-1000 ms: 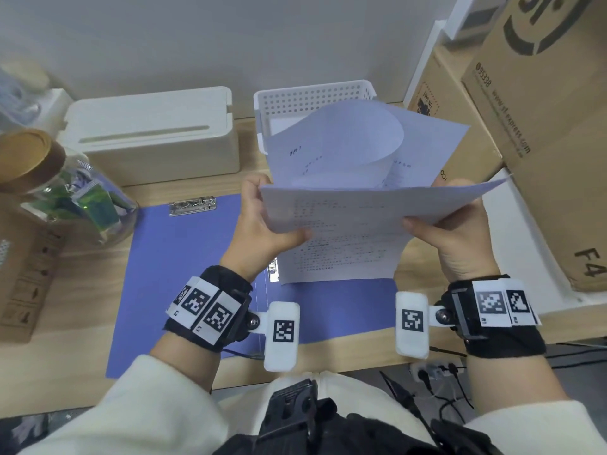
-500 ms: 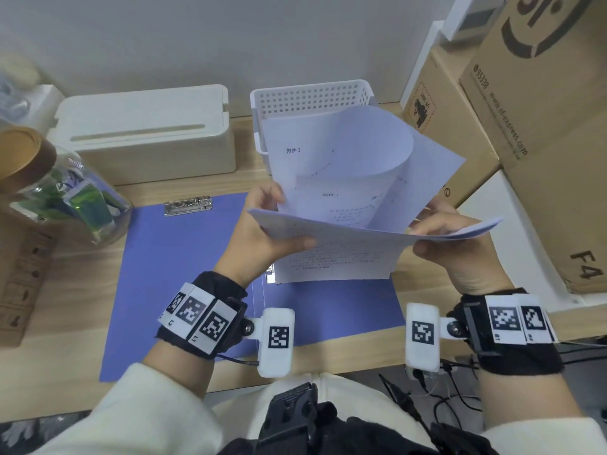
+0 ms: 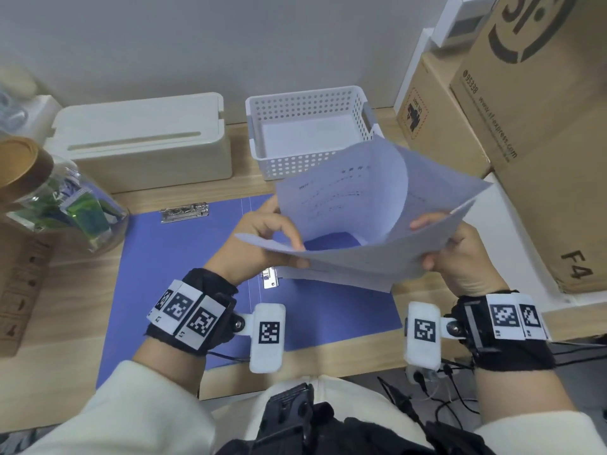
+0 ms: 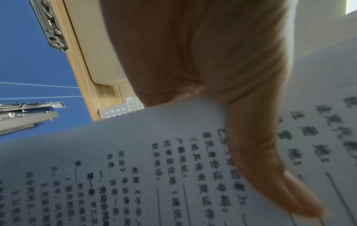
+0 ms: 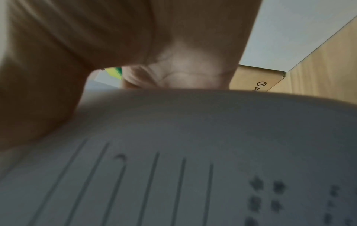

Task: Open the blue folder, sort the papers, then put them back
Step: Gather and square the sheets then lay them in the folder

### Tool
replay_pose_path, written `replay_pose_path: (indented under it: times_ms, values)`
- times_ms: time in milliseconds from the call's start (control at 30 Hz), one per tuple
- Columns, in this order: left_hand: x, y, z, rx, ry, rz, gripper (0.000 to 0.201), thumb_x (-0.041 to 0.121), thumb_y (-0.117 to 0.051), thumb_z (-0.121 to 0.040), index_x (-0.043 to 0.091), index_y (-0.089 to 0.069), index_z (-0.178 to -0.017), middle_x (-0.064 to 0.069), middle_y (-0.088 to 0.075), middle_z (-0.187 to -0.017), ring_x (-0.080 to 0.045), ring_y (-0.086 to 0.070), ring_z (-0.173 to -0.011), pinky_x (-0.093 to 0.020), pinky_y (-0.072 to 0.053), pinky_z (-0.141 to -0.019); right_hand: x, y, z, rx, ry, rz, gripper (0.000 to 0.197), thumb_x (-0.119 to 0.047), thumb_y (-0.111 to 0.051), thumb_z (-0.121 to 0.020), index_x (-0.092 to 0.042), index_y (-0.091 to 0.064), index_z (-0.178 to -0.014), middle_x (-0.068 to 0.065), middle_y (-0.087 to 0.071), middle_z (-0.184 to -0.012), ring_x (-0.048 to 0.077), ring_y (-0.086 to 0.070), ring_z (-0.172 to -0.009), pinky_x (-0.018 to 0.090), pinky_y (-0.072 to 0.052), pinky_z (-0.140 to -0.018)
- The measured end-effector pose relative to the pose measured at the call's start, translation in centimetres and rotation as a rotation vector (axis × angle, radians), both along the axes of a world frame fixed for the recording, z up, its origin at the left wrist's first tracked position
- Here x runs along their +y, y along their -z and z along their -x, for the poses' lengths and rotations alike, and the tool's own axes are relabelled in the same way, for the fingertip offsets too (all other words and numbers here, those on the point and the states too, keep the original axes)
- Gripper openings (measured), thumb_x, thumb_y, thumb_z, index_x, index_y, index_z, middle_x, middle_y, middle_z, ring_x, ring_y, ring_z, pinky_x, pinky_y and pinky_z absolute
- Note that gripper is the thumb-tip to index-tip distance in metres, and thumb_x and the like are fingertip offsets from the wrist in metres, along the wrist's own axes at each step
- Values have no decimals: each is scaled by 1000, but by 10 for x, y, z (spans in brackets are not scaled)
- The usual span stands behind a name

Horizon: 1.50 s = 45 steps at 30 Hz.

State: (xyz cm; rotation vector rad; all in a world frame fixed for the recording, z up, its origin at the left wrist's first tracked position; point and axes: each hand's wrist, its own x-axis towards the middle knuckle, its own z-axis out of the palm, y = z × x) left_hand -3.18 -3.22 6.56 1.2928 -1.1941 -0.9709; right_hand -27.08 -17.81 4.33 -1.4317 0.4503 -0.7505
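The blue folder [image 3: 184, 257] lies open and flat on the wooden surface [image 3: 65, 290], its near edge close to the surface's front edge, with two metal clips [image 3: 184, 211] on it, one at its far edge and one beside its spine. Above the folder's right half both hands hold the papers [image 3: 354, 205] in the air, clear of everything below. The left hand [image 3: 259, 241] has its grip pinched on the left edge of the thin, printed sheets; the right hand [image 3: 460, 254] has its grip clamped on their right edge, and the upper sheets curl upward in a loose arch. Just beyond the folder stand a perforated white plastic basket [image 3: 308, 133] and a cream box with a slot [image 3: 141, 139]. Left of the folder lies a glass jar with a brown lid [image 3: 49, 198]. Right of the folder, cardboard boxes [image 3: 525, 126] stack high, close by the right hand.
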Motion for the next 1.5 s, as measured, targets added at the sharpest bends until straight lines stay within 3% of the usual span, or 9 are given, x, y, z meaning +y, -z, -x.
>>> replay_pose_path:
  times_ms: [133,300,500,600,667,900,1100,1200,1500]
  values:
    - [4,0,-3,47,121,74,28,18,-88,-43,35,-67,-51,20,-70,-91,9,-61,-96,-7,-44,-80,-3,1,2,-53,-93,-9,80,-34,-91,-24,-38,-62,-98,-22,-66,-99,-2,-61,-89,9,-48,-75]
    - [5,7,-2,187,159,100,14,35,-79,-67,30,-71,-57,11,-60,-126,-33,-50,-124,-47,-40,-100,-2,1,6,14,-140,27,109,-47,-93,-33,-40,-44,-131,-21,-52,-135,7,-44,-130,22,-34,-109]
    - [-5,-4,-2,179,-4,-133,36,10,-82,-31,30,-71,-58,19,-72,-72,1,-65,-70,-14,-49,-63,-1,-6,-1,98,-78,12,64,-57,-80,-54,-49,-59,-114,-34,-58,-122,-8,-52,-117,8,-51,-79]
    - [-5,-1,11,170,-254,-13,29,0,-73,-57,25,-65,-71,24,-71,-69,6,-65,-69,-11,-49,-65,-1,-3,8,44,-68,-33,60,-14,-79,-44,-39,-70,-97,-23,-72,-98,-4,-65,-93,10,-52,-70]
    - [-13,1,18,225,-460,21,25,5,-76,-65,25,-65,-76,22,-72,-69,4,-66,-70,-13,-52,-68,0,-2,12,-16,22,-74,55,-25,-90,-35,-32,-74,-87,-16,-75,-87,0,-68,-84,16,-54,-72]
    - [-35,-2,28,269,-578,174,64,-14,-73,-64,25,-38,-100,19,-72,-77,-2,-68,-78,-23,-55,-75,-7,-2,-14,-64,514,-22,57,25,-59,-74,-25,-48,-101,-16,-75,-78,-2,-67,-77,17,-54,-73]
    - [-26,15,10,213,-393,-47,55,24,-78,-53,22,-57,-103,12,-70,-96,-2,-66,-91,-23,-50,-81,-12,7,-5,-35,314,-118,61,-16,-89,-49,-23,-60,-102,-13,-76,-85,1,-69,-83,18,-53,-78]
    - [-23,28,13,197,-338,-138,30,11,-73,-66,26,-65,-91,20,-74,-82,0,-67,-85,-23,-51,-79,-9,16,-13,27,282,-160,48,-40,-91,-37,-25,-75,-79,-15,-76,-77,-1,-69,-78,16,-54,-73]
    - [-17,37,14,209,-320,-152,28,-3,-64,-78,22,-63,-91,25,-73,-76,7,-67,-78,-12,-51,-72,-8,27,-11,87,190,-139,23,-24,-86,-57,-32,-76,-76,-17,-75,-78,-3,-68,-78,14,-54,-71]
